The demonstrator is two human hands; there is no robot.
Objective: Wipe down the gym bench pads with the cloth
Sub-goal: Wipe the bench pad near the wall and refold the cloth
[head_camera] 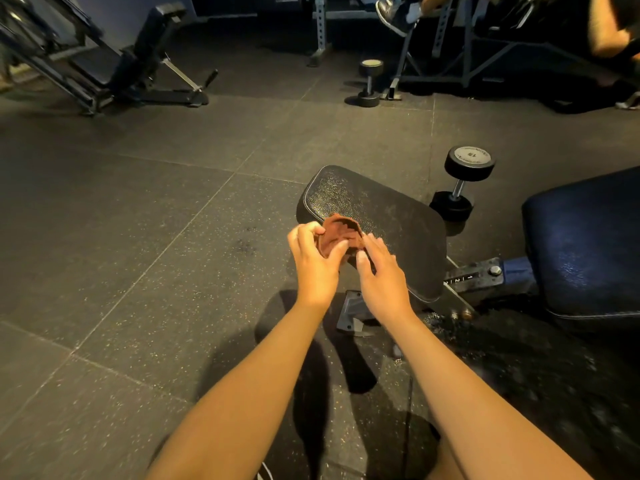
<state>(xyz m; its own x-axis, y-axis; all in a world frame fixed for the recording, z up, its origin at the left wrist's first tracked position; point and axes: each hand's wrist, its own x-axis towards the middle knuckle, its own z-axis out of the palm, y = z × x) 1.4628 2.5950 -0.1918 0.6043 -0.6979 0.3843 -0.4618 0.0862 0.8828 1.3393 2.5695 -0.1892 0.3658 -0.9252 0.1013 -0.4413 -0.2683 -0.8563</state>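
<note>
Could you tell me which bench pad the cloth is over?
The smaller seat pad, under the cloth, left of the larger back pad.

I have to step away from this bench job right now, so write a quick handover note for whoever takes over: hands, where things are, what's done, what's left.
Left hand: grips the bunched brown cloth.
Right hand: fingers straight against the cloth's near side, gripping nothing.
Things: the cloth is over the near end of the seat pad; contact with the pad cannot be told. The back pad is to the right, with no hand on it.
Done: unclear; the seat pad's far end glistens.
Left: probably the seat pad, then the back pad.
</note>
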